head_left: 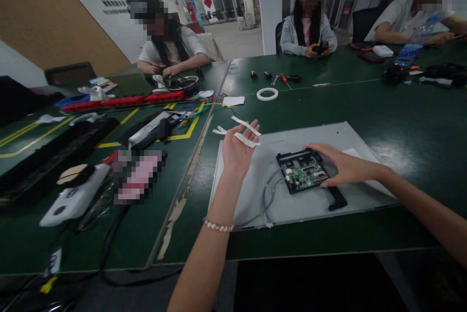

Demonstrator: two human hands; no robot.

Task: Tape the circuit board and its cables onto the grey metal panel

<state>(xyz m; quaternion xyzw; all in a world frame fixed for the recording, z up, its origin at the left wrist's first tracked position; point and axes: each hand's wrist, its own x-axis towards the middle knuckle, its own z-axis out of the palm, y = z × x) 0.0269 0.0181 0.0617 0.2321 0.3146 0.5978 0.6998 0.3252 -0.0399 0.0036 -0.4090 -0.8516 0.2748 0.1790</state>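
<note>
A grey metal panel [350, 134] lies flat on the green table in front of me. On it sits a green circuit board [305, 174] in a black frame, with grey cables [269, 194] running off its left side. My right hand [341, 164] rests palm down on the board's right edge, fingers spread. Over the panel's left corner my left hand [237, 149] is raised, fingers apart, with white tape strips [246, 133] stuck to the fingertips. A bead bracelet sits on that wrist.
A white tape roll [267, 94] and small tools [282, 78] lie further back. To the left are a red power strip [124, 101], coloured wires, black cases and a white device [73, 198]. Three other people sit at the far side.
</note>
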